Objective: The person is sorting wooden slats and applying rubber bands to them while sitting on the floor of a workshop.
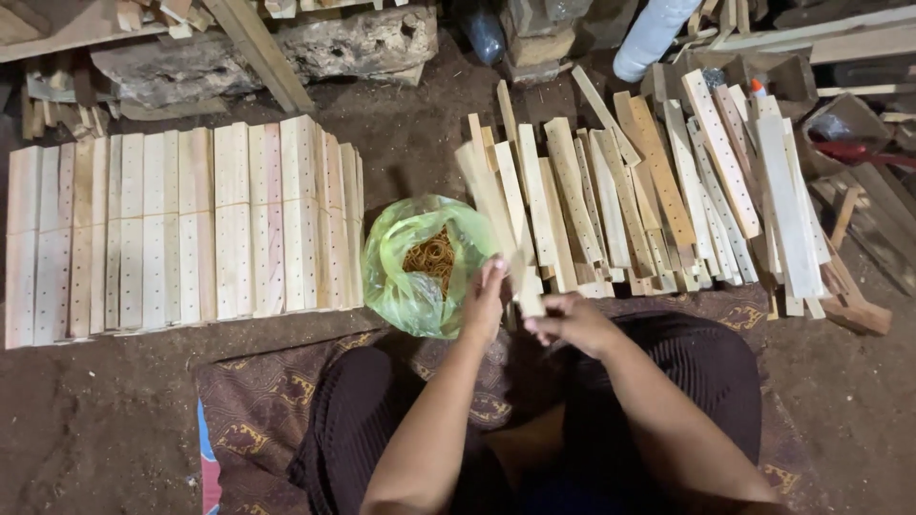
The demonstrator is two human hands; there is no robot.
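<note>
My left hand (484, 300) and my right hand (568, 319) meet just in front of my lap, both closed around the near end of a pale wooden slat (496, 205) that slants away toward the loose pile. A green plastic bag (396, 272) of yellow rubber bands (431, 256) lies open right beside my left hand. Whether a band is between my fingers is too small to tell.
Neat bundled rows of drilled wooden slats (181, 229) lie at the left on the dirt floor. A loose heap of similar slats (658, 191) spreads at the right. Timber offcuts (267, 43) and a white pipe (652, 36) sit behind. I sit on a patterned brown mat (258, 401).
</note>
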